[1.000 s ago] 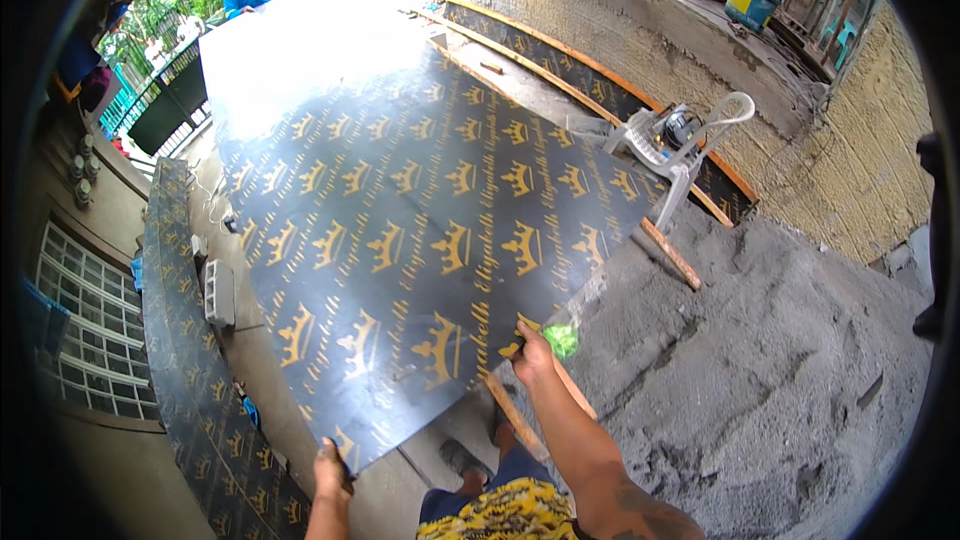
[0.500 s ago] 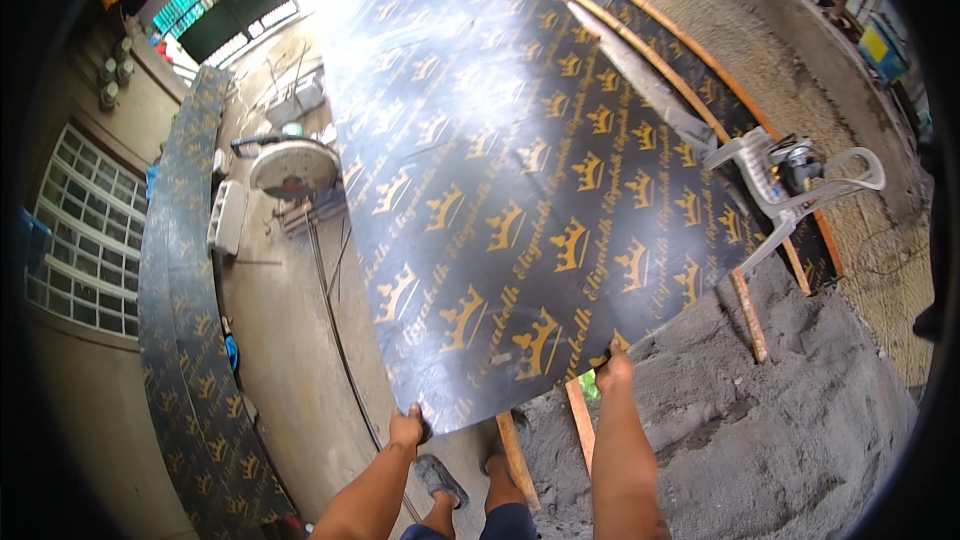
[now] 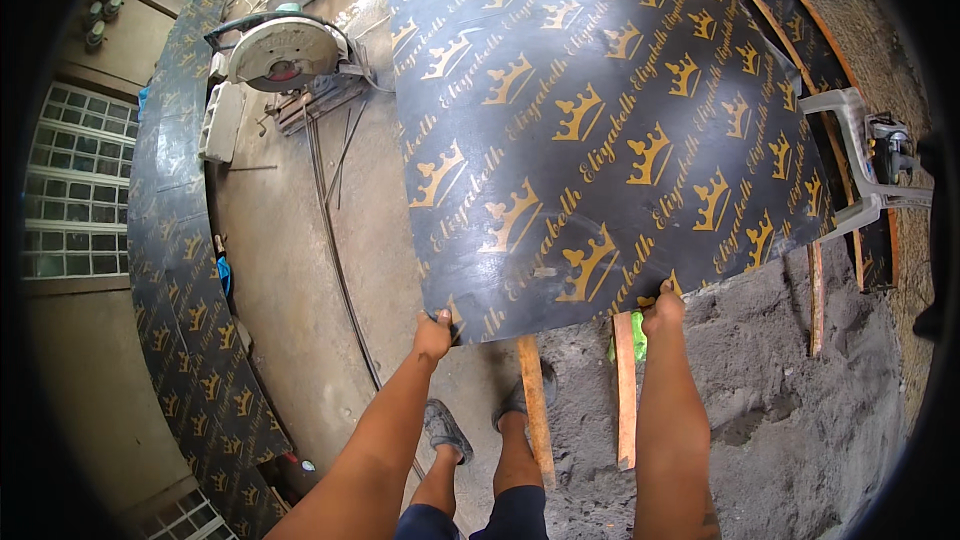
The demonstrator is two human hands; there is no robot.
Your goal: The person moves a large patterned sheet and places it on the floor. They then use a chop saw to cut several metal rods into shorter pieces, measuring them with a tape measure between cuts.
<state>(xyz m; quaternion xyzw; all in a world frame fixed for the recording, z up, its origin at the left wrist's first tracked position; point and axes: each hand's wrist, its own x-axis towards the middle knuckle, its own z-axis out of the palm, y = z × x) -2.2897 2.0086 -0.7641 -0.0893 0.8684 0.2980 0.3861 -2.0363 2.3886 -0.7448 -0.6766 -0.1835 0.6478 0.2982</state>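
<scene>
- Sheet [image 3: 600, 155]: black, gold crowns and lettering; near edge held up over the floor [image 3: 290, 310], far end out of view.
- Left hand [image 3: 433, 335]: clamped on sheet's near-left corner, thumb on top, fingers mostly hidden.
- Right hand [image 3: 662, 310]: clamped on sheet's near edge, around its middle; fingers mostly hidden.
- Hands well apart, both arms stretched forward.
- Wood strips [image 3: 626, 400]: two stuck out past sheet's near edge, between the hands; a third farther right, near sheet's right corner.
- Green item: just left of right wrist, partly hidden; kind unclear.
- Sand [image 3: 760, 400]: gray, heaped along floor's right side.
- Chair [image 3: 850, 160]: pale plastic, at sheet's right edge, contact unclear; tool [image 3: 888, 140] on it.
- Saw [image 3: 285, 52]: left of sheet, toward floor's far edge; rods [image 3: 328, 200] ran nearer from it.
- Block [image 3: 222, 122]: between saw and panel.
- Panel [image 3: 175, 210]: crown-patterned too, along floor's left edge.
- Sandals [image 3: 447, 430]: on feet, below sheet's near edge.
</scene>
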